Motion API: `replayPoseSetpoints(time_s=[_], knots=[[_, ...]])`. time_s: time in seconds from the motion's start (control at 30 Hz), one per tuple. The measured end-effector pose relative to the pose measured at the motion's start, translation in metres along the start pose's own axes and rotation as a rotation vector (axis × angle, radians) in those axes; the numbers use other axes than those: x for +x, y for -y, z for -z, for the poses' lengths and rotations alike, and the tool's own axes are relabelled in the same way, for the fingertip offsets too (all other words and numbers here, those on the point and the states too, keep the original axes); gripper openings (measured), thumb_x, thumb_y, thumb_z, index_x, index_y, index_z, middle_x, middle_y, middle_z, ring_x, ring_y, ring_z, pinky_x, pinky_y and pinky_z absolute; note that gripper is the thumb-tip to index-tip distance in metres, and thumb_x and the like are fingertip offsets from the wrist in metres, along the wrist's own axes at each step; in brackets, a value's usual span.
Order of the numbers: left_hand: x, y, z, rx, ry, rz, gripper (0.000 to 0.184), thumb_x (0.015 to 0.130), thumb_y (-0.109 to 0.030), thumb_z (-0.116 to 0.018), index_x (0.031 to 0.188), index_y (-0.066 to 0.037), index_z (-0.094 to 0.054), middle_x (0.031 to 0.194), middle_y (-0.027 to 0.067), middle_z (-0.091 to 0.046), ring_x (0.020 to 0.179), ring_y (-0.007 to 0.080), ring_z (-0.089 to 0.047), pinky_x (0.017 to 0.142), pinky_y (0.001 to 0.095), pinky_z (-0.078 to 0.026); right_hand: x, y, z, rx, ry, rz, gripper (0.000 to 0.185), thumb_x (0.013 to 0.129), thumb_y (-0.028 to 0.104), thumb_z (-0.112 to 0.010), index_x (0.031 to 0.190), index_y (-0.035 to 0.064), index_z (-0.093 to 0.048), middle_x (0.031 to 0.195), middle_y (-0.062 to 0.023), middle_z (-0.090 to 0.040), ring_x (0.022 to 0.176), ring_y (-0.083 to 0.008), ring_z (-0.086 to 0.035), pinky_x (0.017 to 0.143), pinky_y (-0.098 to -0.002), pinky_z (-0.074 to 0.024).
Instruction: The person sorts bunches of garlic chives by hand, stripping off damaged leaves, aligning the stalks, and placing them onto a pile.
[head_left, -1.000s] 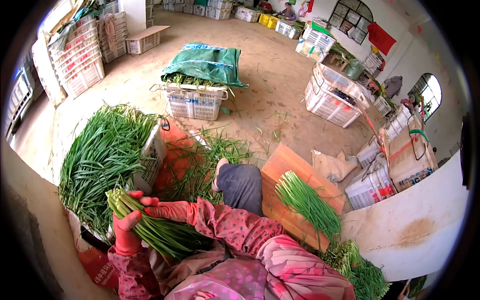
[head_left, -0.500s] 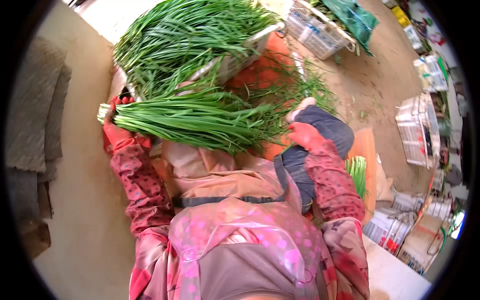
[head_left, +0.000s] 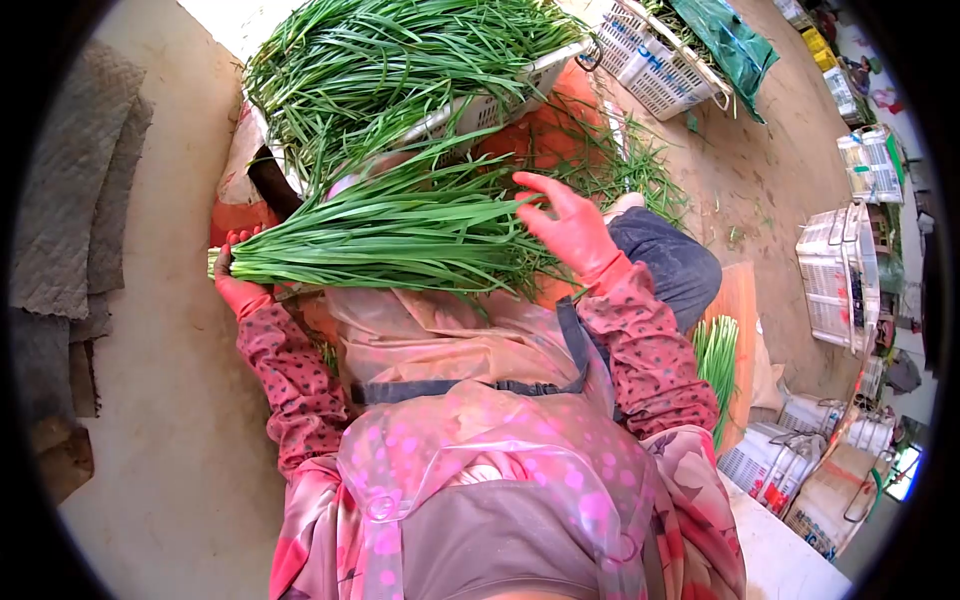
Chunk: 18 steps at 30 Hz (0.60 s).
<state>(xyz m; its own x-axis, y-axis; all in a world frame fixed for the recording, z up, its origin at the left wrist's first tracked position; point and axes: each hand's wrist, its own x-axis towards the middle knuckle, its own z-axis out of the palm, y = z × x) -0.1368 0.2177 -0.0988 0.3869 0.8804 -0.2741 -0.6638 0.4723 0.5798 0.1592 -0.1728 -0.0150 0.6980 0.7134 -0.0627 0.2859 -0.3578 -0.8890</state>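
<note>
My left hand [head_left: 238, 280], in a red glove, is wrapped round the pale stem end of a bunch of long green leaves [head_left: 390, 235]. The bunch lies across above my lap, its loose tips pointing right. My right hand [head_left: 568, 225], also gloved in red, is raised at the leaf tips with its fingers apart and nothing held in them. Just beyond the bunch, a white crate [head_left: 545, 75] is heaped with more green leaves [head_left: 400, 70].
A smaller bunch [head_left: 715, 365] lies on a wooden board [head_left: 740, 290] right of my knee. Loose leaves [head_left: 640, 165] litter the floor and orange sheet. Beyond is a crate [head_left: 655, 65] with a green cover [head_left: 725, 45]. More crates [head_left: 840, 275] line the right side.
The view has swung down and left. My right hand has left the stem end, dropped to my knee, then risen to the leaf tips. My left hand still holds the bunch, now lying crosswise.
</note>
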Motion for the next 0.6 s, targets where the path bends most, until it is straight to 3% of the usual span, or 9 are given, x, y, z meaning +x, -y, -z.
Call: replayPoseSetpoints(time_s=[0.13, 0.2, 0.27, 0.4, 0.43, 0.47, 0.5, 0.53, 0.6], knots=[[0.006, 0.001, -0.003, -0.036, 0.022, -0.095, 0.025, 0.080, -0.013, -0.057, 0.098, 0.003, -0.061, 0.092, 0.0180, -0.064, 0.090, 0.0347, -0.062, 0.096, 0.0568, -0.044, -0.023, -0.021, -0.031, -0.385, 0.268, 0.343, 0.049, 0.084, 0.026, -0.058, 0.131, 0.0152, -0.049, 0.114, -0.0148, -0.063, 0.094, -0.0297, -0.065, 0.083, -0.0376, -0.0511], [-0.004, -0.006, -0.056, 0.125, 0.021, -0.189, 0.024, 0.081, -0.012, -0.056, 0.097, 0.004, -0.060, 0.088, 0.0160, -0.063, 0.087, 0.0317, -0.061, 0.095, 0.0558, -0.045, -0.027, -0.048, -0.023, -0.707, 0.620, -0.065, 0.045, 0.086, 0.029, -0.054, 0.127, 0.0117, -0.052, 0.112, -0.0173, -0.063, 0.103, -0.0347, -0.061, 0.087, -0.0413, -0.0491], [-0.012, -0.023, -0.117, 0.127, 0.115, -0.243, 0.026, 0.081, -0.013, -0.057, 0.099, 0.004, -0.059, 0.085, 0.0135, -0.061, 0.084, 0.0303, -0.060, 0.095, 0.0552, -0.046, -0.015, -0.061, 0.000, -0.852, 0.515, -0.315, 0.042, 0.086, 0.031, -0.052, 0.122, 0.0090, -0.054, 0.109, -0.0188, -0.064, 0.102, -0.0357, -0.061, 0.086, -0.0423, -0.0492], [-0.028, -0.014, -0.237, 0.138, 0.439, -0.290, 0.044, 0.081, -0.017, -0.060, 0.117, 0.007, -0.051, 0.089, 0.0120, -0.062, 0.088, 0.0304, -0.061, 0.099, 0.0529, -0.043, 0.003, 0.046, 0.051, -0.105, -0.195, 0.011, 0.058, 0.081, 0.025, -0.069, 0.133, 0.0098, -0.047, 0.121, -0.0148, -0.060, 0.102, -0.0267, -0.062, 0.088, -0.0387, -0.0492], [-0.042, 0.000, -0.267, 0.209, 0.549, -0.230, 0.047, 0.081, -0.017, -0.059, 0.121, 0.006, -0.048, 0.091, 0.0135, -0.063, 0.090, 0.0317, -0.062, 0.098, 0.0519, -0.044, 0.006, 0.084, 0.055, -0.040, -0.224, 0.139, 0.066, 0.079, 0.023, -0.071, 0.137, 0.0108, -0.043, 0.126, -0.0146, -0.056, 0.105, -0.0248, -0.061, 0.090, -0.0374, -0.0484], [-0.057, 0.016, -0.298, 0.313, 0.563, -0.195, 0.040, 0.085, -0.020, -0.054, 0.115, 0.006, -0.052, 0.094, 0.0199, -0.066, 0.094, 0.0333, -0.064, 0.093, 0.0416, -0.048, 0.009, 0.110, 0.052, 0.022, -0.248, 0.267, 0.073, 0.077, 0.021, -0.074, 0.140, 0.0119, -0.038, 0.132, -0.0145, -0.052, 0.107, -0.0229, -0.059, 0.092, -0.0360, -0.0475], [-0.059, 0.035, -0.317, 0.460, 0.782, -0.329, 0.034, 0.086, -0.019, -0.053, 0.107, 0.007, -0.058, 0.092, 0.0221, -0.067, 0.090, 0.0302, -0.065, 0.088, 0.0375, -0.050, 0.011, 0.118, 0.042, 0.012, -0.194, 0.306, 0.075, 0.078, 0.022, -0.073, 0.142, 0.0127, -0.036, 0.133, -0.0152, -0.050, 0.110, -0.0248, -0.058, 0.094, -0.0362, -0.0466], [-0.094, 0.048, -0.345, 0.453, 0.786, -0.097, 0.037, 0.086, -0.021, -0.056, 0.108, 0.009, -0.056, 0.088, 0.0175, -0.066, 0.093, 0.0310, -0.065, 0.084, 0.0399, -0.052, 0.013, 0.125, 0.031, 0.005, -0.138, 0.343, 0.077, 0.078, 0.023, -0.073, 0.143, 0.0135, -0.033, 0.135, -0.0159, -0.049, 0.113, -0.0267, -0.056, 0.095, -0.0364, -0.0457], [-0.109, 0.064, -0.377, 0.484, 0.818, -0.098, 0.029, 0.086, -0.015, -0.056, 0.102, 0.009, -0.058, 0.088, 0.0187, -0.065, 0.089, 0.0310, -0.066, 0.080, 0.0390, -0.054, 0.011, 0.065, -0.014, -0.244, -0.194, 0.413, 0.075, 0.076, 0.029, -0.072, 0.141, 0.0133, -0.036, 0.129, -0.0180, -0.053, 0.112, -0.0357, -0.055, 0.093, -0.0394, -0.0453]])
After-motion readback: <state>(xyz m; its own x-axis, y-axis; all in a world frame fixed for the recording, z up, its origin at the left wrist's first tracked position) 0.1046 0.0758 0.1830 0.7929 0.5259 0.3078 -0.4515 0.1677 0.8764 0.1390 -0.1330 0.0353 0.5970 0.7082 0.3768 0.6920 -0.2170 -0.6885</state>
